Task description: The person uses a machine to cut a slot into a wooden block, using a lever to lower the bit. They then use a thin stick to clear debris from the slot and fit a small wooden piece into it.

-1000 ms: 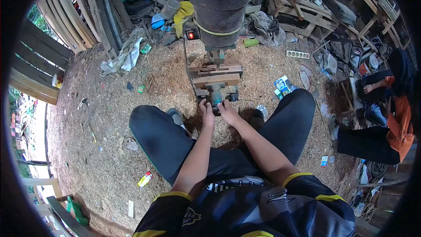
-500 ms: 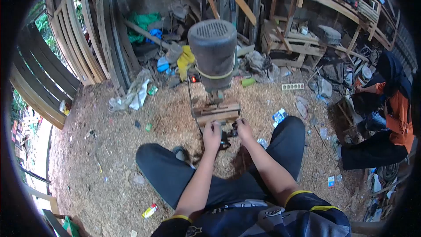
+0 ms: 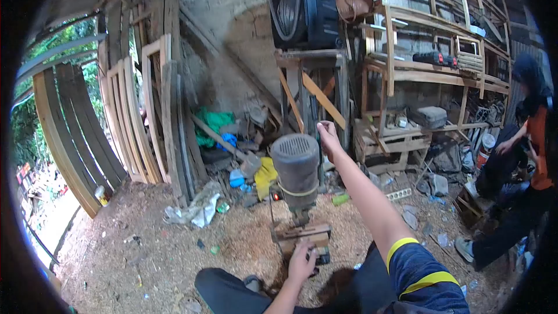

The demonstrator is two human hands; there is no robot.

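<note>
A grey cylindrical motor (image 3: 294, 160) with a yellow band stands upright in front of me on the machine. Under it, a wooden block (image 3: 314, 241) lies across a dark vise-like base. My left hand (image 3: 301, 263) is at the near side of this block, its fingers bent against the wood. My right hand (image 3: 329, 139) is raised beyond the motor, to its upper right, with the arm stretched out. Its fingers are closed near a dark upright lever; what they grip is too small to make out.
A person in a dark hood and orange top (image 3: 542, 151) stands at the right, with another crouched person partly hidden beside them. Wooden racks (image 3: 436, 70) and a stand (image 3: 308, 56) bearing a dark case are at the back. Boards lean at the left; wood shavings (image 3: 157, 256) cover the ground.
The view has tilted upward. My right hand has left the vise area and risen past the motor. My left hand stays low at the block. The person in orange now stands more upright.
</note>
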